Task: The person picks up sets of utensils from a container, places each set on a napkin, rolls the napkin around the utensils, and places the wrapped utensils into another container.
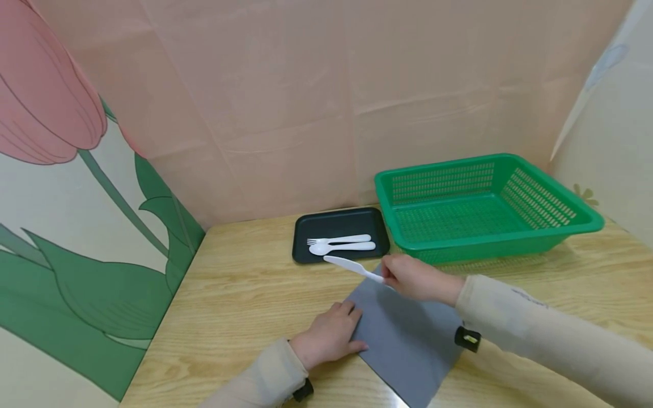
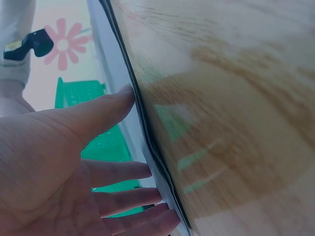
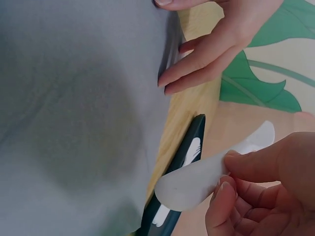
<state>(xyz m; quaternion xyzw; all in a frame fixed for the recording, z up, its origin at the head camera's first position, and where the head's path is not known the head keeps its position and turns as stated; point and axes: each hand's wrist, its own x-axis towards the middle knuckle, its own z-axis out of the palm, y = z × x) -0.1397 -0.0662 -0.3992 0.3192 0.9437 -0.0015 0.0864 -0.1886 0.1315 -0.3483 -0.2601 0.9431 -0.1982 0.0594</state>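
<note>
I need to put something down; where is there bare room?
The widest bare patch of table lies left of the tray and left hand; a smaller one lies between the basket and right sleeve. The middle is crowded: the right hand, holding a knife, hangs over the cloth.

Head view: white knife (image 1: 349, 265) partly hidden by right hand (image 1: 412, 277); grey cloth (image 1: 408, 334) cropped below.
</note>
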